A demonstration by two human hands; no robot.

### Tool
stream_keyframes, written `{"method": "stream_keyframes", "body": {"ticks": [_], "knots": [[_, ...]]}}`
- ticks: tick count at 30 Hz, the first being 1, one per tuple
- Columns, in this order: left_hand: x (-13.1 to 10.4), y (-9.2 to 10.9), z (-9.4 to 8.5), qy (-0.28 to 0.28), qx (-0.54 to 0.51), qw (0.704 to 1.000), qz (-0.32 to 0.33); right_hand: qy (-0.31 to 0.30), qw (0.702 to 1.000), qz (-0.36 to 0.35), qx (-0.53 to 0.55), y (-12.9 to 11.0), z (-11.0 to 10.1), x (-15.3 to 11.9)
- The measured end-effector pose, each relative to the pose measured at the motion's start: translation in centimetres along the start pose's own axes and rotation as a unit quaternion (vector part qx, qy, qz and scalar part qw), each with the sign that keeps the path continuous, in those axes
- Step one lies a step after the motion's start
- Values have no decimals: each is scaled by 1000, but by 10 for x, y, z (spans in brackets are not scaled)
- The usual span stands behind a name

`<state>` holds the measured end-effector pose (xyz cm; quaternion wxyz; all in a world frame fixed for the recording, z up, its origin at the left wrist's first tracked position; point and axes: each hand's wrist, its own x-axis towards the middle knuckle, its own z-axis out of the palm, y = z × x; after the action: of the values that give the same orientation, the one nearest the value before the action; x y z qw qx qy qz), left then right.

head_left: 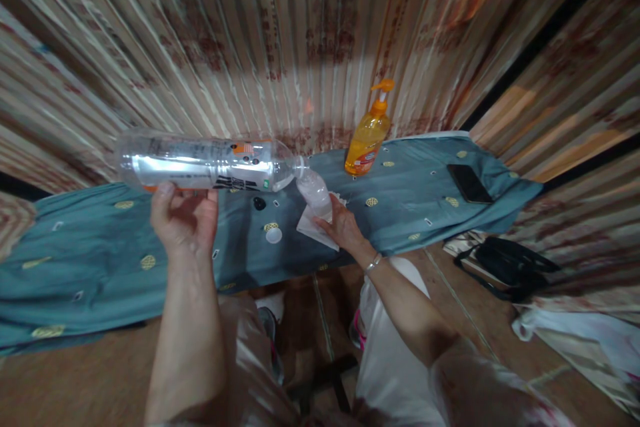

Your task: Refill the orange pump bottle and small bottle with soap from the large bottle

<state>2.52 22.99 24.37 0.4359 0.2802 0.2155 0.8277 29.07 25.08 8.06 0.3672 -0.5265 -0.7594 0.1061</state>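
Note:
My left hand (187, 217) holds a large clear plastic bottle (210, 163) from below, the bottle lying nearly level with its open neck to the right. Its label is silver and orange. My right hand (343, 220) is closed around a small clear bottle (314, 192), which tilts so that its mouth meets the large bottle's neck. Whether liquid passes between them I cannot tell. Under the right hand lies a white cloth or tissue (317, 232). A round white cap (273, 235) and a small black piece (259, 203) rest on the teal tablecloth (245, 247).
An orange pump bottle (367, 137) stands at the table's back. A dark phone (469, 183) lies towards the right end. On the floor at right are a black bag (517, 263) and a white bag (580, 333). Striped curtains (225, 33) hang behind the table.

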Motion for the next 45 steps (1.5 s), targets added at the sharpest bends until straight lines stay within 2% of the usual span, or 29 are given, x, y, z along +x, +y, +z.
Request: {"method": "stream_keyframes", "body": {"ticks": [20,26,38,45], "knots": [[-1,1,1,-30,1,1000,3,-13,1000,8,-4,-6,-5,1],[0,0,-1,-18,-12,1000,4,-11,1000,7,-12,-5,-4,1],[-2,1,3,10,13,1000,8,-10,1000,10,-10,-5,-3,1],[-5,1,6,-9,76,997,19,-9,1000,5,-2,-4,-3,1]]}}
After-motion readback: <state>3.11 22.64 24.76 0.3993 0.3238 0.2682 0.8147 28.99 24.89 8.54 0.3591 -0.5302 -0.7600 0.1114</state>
